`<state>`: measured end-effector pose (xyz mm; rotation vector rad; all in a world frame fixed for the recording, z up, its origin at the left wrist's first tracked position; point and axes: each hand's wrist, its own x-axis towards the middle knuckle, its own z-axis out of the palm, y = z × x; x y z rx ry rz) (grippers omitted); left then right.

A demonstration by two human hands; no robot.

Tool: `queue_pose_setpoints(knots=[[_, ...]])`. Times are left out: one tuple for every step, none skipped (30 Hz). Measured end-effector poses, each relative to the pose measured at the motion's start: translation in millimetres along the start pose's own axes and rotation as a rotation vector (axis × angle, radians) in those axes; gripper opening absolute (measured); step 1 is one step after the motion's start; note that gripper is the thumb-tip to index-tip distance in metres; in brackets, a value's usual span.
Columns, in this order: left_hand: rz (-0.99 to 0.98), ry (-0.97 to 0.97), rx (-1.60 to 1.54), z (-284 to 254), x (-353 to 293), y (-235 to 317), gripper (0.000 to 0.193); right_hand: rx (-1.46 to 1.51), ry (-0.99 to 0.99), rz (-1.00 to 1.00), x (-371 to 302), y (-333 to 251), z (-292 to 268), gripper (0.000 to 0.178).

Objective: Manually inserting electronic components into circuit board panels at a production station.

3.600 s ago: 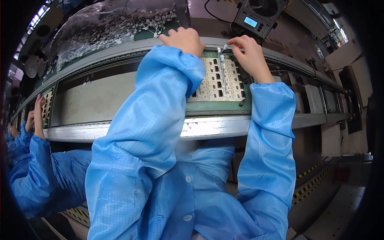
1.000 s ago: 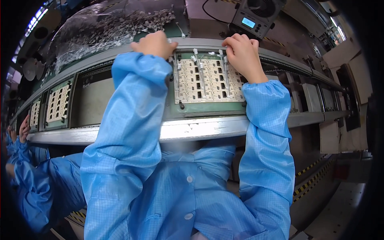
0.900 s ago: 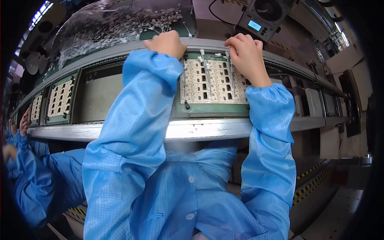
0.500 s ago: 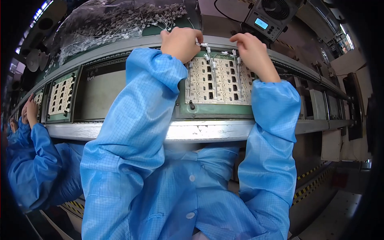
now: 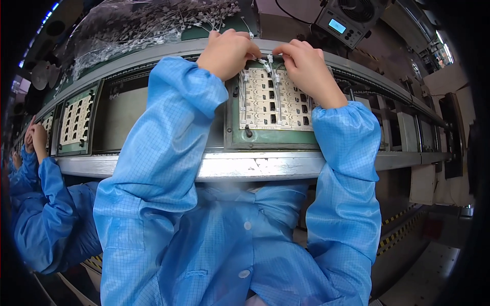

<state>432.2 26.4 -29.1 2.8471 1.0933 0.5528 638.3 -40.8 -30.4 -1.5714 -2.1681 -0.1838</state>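
Observation:
A white circuit board panel (image 5: 259, 94) with rows of black components lies in a green carrier (image 5: 273, 139) in front of me. Several thin wires with white connectors (image 5: 270, 60) lie over its far edge and run down across it. At the panel's far left corner, my left hand (image 5: 228, 53) is curled, its fingertips closed at a white wire connector that they partly hide. My right hand (image 5: 310, 71) hovers above the panel's far right part, index finger stretched toward the connectors and thumb apart from it; nothing shows between them.
A metal rail (image 5: 255, 167) runs along the near side. Beyond the far rail lies a plastic bag (image 5: 148, 30) heaped with white-ended wires. A grey fan device (image 5: 349, 20) with a lit screen stands far right. Left, a co-worker's hand (image 5: 38, 137) is near another board carrier (image 5: 75, 121).
My right hand has moved left, its index finger now close to the connectors by my left hand. My left hand has shifted slightly left. The wires' far ends have moved a little.

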Motion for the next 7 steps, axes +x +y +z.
queue_pose_setpoints(knots=[[0.001,0.0,0.0,2.6,-0.3,0.3,0.024,-0.008,-0.003,0.001,-1.0,1.1,1.0,0.028],[0.025,0.038,-0.029,5.8,-1.3,0.5,0.024,-0.008,-0.003,0.001,-1.3,1.4,1.5,0.028],[0.048,0.077,-0.057,8.3,-1.8,0.3,0.024,-0.017,-0.008,0.002,-1.2,0.6,1.8,0.029],[0.048,0.077,-0.057,6.6,-1.9,3.4,0.024,-0.026,-0.014,0.002,-0.9,-0.5,2.1,0.031],[0.001,0.057,-0.057,5.3,-2.1,7.1,0.024,-0.025,-0.014,0.001,-0.1,-1.7,2.0,0.031],[-0.046,0.037,-0.056,2.9,-3.1,9.6,0.025,-0.035,-0.043,-0.011,1.3,-3.2,1.5,0.031],[-0.052,-0.032,0.028,1.3,-3.9,10.1,0.031,-0.048,-0.072,-0.02,2.0,-3.8,0.7,0.031]])
